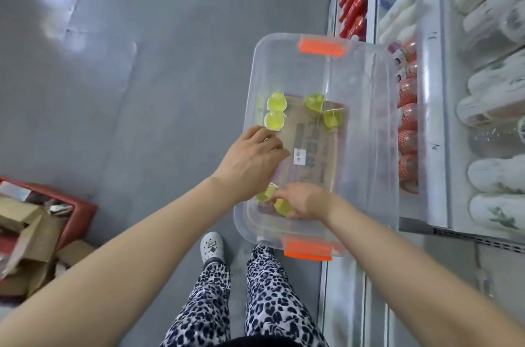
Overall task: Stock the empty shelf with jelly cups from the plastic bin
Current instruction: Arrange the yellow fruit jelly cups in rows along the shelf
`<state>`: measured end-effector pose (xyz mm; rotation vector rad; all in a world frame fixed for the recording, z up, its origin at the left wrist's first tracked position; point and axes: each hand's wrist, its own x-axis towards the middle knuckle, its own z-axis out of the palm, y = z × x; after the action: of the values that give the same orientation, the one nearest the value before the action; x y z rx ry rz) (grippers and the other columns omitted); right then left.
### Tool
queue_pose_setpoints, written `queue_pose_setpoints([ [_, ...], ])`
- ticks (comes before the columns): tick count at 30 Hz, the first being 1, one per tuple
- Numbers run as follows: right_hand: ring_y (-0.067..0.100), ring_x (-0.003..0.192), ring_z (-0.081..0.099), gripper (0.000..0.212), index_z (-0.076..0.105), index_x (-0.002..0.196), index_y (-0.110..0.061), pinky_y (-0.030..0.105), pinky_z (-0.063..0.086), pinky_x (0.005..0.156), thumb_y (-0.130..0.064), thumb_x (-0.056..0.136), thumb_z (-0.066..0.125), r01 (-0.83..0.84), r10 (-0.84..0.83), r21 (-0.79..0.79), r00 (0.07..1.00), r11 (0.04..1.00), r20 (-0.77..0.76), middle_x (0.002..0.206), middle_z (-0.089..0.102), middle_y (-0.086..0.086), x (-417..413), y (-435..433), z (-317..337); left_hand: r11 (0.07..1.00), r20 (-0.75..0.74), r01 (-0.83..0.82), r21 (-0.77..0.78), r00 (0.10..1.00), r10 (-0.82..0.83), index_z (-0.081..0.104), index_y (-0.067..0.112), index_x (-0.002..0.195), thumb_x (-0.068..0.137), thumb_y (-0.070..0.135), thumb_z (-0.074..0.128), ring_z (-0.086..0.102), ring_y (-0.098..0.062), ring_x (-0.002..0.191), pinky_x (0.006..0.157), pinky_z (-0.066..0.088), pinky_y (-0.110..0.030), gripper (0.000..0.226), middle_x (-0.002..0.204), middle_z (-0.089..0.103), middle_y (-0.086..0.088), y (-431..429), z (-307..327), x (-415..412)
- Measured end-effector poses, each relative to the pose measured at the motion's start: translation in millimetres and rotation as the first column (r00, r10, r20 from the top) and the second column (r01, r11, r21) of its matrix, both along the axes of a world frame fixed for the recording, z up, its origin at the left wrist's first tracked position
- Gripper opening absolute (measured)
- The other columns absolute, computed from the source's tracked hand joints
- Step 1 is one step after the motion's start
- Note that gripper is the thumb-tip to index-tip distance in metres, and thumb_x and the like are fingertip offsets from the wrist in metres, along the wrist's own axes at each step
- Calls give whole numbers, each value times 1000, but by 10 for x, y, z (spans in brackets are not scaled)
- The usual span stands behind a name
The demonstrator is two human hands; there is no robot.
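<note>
Right grip (305,201) half-closed around a jelly cup (282,208)

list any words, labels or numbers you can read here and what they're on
No text here can be read with certainty.
Cardboard sheet in the plastic bin: blue print, too blurred to read.
White sticker on that cardboard: dark marks, too small to read.
Charm on the white clog: lettering, too small to read.
Bottle labels on the shelf: blurred.
</note>
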<state>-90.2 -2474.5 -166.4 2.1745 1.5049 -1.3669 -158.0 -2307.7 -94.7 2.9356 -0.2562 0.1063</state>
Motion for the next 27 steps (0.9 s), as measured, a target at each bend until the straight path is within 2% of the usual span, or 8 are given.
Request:
queue_pose_setpoints([
  [2, 33, 107, 58, 44, 47, 132, -31, 37, 47, 89, -29, 90, 58, 71, -71, 5, 997, 997, 35, 116, 60, 12, 62, -65, -17, 999, -23, 8, 33, 1000, -7, 72, 20, 101, 75, 16, 67, 59, -27, 100, 100, 34, -34, 27, 100, 68, 1, -2, 0, 7],
  [5, 38, 109, 58, 48, 44, 132, -23, 38, 46, 90, -20, 87, 59, 229, -225, -25, 969, 973, 97, 124, 48, 16, 265, -152, 39, 992, -113, 33, 125, 993, -18, 71, 20, 99, 75, 16, 65, 58, -28, 99, 101, 33, -36, 25, 100, 67, -1, -10, 22, 31],
  [8, 40, 103, 58, 54, 42, 128, -20, 39, 48, 85, -15, 80, 66, 390, -391, 44, 903, 920, 178, 126, 39, 16, 493, -211, 192, 963, -302, 132, 234, 951, -57, 63, 18, 108, 82, 10, 53, 54, -29, 102, 98, 37, -38, 29, 108, 61, -3, -134, 106, 117],
  [11, 37, 104, 54, 54, 45, 128, -16, 39, 48, 86, -16, 79, 68, 431, -493, 272, 840, 860, 226, 123, 42, 14, 646, -279, 358, 947, -539, 179, 268, 842, -6, 51, 17, 123, 89, 10, 53, 49, -28, 112, 92, 40, -36, 34, 121, 52, -5, -379, 45, 246],
  [15, 31, 102, 51, 45, 48, 119, -13, 39, 47, 84, -17, 78, 67, 468, -627, 494, 747, 732, 221, 119, 46, 13, 755, -326, 505, 936, -778, 214, 280, 621, 92, 39, 23, 142, 91, 19, 60, 41, -32, 128, 96, 39, -39, 56, 138, 41, -8, -668, -308, 382],
  [18, 31, 102, 51, 40, 49, 115, -13, 36, 45, 83, -16, 79, 65, 503, -674, 533, 715, 680, 185, 117, 51, 14, 755, -357, 509, 935, -841, 206, 288, 521, 144, 35, 26, 146, 94, 18, 57, 41, -32, 130, 97, 42, -39, 58, 139, 40, -7, -762, -537, 367],
  [22, 31, 103, 50, 40, 47, 115, -14, 33, 38, 80, -18, 80, 65, 481, -657, 541, 729, 690, 190, 116, 55, 12, 731, -361, 469, 941, -830, 169, 294, 533, 164, 33, 21, 147, 93, 18, 55, 50, -30, 122, 87, 48, -37, 59, 132, 42, -6, -744, -751, 316],
  [27, 32, 97, 54, 41, 45, 118, -13, 35, 44, 78, -19, 82, 63, 503, -673, 555, 725, 662, 146, 112, 53, 13, 743, -329, 484, 921, -842, 206, 332, 504, 190, 46, 9, 140, 97, 11, 50, 43, -31, 130, 102, 44, -38, 44, 138, 41, -10, -700, -783, 349],
])
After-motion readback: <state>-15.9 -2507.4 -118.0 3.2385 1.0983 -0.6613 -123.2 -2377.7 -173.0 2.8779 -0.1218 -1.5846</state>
